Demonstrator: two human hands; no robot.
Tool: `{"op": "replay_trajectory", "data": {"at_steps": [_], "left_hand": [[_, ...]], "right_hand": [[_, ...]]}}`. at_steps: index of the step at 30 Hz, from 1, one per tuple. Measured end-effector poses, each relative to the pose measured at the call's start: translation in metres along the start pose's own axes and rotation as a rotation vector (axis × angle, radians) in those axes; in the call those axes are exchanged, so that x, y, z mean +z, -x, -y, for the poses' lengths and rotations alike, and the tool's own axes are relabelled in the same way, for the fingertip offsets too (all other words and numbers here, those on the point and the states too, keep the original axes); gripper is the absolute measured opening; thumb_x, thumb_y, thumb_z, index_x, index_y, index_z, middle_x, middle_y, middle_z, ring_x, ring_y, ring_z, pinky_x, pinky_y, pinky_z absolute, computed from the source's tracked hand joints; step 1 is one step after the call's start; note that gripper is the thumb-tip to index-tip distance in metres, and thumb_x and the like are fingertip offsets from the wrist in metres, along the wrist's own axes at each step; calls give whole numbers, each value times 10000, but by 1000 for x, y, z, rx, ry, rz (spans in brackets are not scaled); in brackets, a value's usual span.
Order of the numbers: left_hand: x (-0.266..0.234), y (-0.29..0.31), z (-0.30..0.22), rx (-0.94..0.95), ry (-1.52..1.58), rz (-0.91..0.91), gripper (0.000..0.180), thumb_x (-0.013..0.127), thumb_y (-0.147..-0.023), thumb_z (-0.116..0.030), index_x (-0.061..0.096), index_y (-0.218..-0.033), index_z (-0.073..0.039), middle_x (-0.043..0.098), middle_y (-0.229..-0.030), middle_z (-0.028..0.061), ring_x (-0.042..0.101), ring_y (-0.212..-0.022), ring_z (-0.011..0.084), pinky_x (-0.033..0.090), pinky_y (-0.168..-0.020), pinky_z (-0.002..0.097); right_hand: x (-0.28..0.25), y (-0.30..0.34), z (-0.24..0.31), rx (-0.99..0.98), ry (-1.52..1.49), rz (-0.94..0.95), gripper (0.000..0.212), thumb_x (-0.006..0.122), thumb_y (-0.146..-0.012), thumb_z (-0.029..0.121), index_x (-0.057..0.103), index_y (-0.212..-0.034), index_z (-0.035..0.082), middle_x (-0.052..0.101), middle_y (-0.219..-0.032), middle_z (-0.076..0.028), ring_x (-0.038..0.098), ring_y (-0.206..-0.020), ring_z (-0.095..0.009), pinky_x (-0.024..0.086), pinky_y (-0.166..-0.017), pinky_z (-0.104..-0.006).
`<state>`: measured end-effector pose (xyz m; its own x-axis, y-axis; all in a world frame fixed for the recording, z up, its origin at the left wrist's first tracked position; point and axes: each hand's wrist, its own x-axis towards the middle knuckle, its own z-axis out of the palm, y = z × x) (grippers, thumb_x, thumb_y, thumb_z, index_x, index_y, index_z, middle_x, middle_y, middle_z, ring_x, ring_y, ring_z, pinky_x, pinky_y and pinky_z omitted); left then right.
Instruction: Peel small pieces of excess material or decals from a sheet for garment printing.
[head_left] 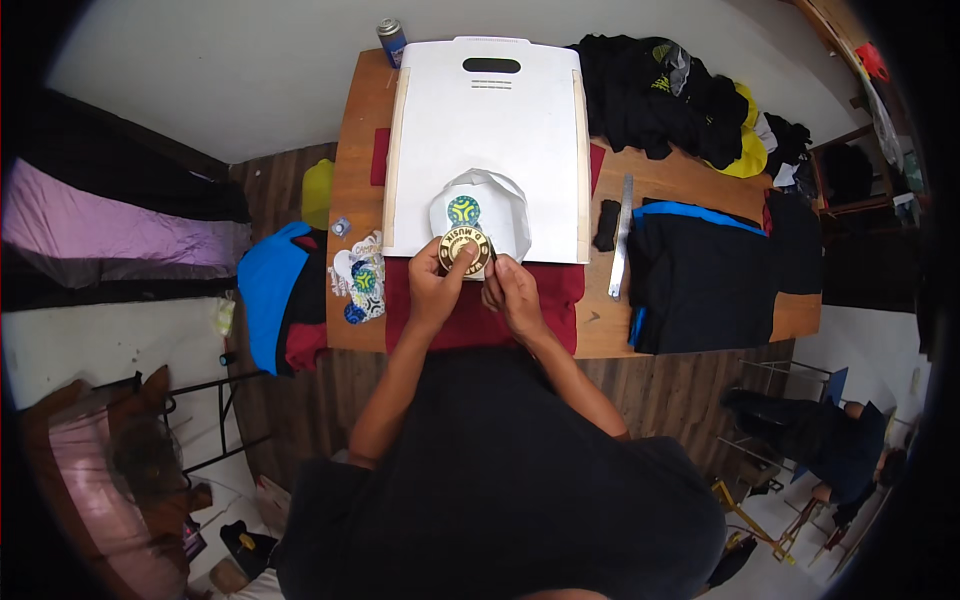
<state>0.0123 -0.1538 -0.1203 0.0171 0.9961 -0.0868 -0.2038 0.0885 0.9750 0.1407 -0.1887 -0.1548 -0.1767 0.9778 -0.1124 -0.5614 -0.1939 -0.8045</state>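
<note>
Both hands, left hand [432,285] and right hand [508,290], apparently pinch-grip the round gold-and-black sticker [464,250].

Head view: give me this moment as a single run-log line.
hands: left and right both hold round gold-black sticker | under: red cloth | behind: white board | right: metal ruler

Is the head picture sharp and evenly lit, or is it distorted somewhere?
Head view: sharp and bright at the centre, on both hands and the round badge; the wooden table edges bend toward the rim; black fisheye corners; no strong glare.
</note>
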Motion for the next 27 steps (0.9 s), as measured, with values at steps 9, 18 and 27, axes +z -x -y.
{"op": "replay_trajectory", "data": {"at_steps": [9, 18, 27], "left_hand": [[0, 0, 0, 5, 6, -16, 154, 647, -875, -130, 625, -905, 19, 655, -812, 29, 590, -714, 54, 462, -625, 191], [1, 0, -1, 3, 14, -18, 161, 647, -874, -130, 627, -918, 23, 656, -814, 31, 592, -717, 57, 464, -627, 192], [0, 0, 2, 4, 5, -19, 163, 651, -872, -137, 626, -910, 20, 655, -811, 31, 591, -713, 57, 462, -623, 192]], "right_hand": [[1, 0, 3, 16, 20, 1, 292, 356, -1012, 281, 458, -868, 49, 297, -527, 28, 274, -435, -77, 284, -435, -238], [2, 1, 5, 10, 32, 2, 292, 358, -1011, 286, 460, -869, 51, 299, -515, 29, 274, -429, -76, 282, -431, -238], [0, 0, 2, 19, 24, 2, 295, 358, -1011, 290, 456, -868, 52, 299, -513, 31, 269, -426, -74, 279, -431, -236]]}}
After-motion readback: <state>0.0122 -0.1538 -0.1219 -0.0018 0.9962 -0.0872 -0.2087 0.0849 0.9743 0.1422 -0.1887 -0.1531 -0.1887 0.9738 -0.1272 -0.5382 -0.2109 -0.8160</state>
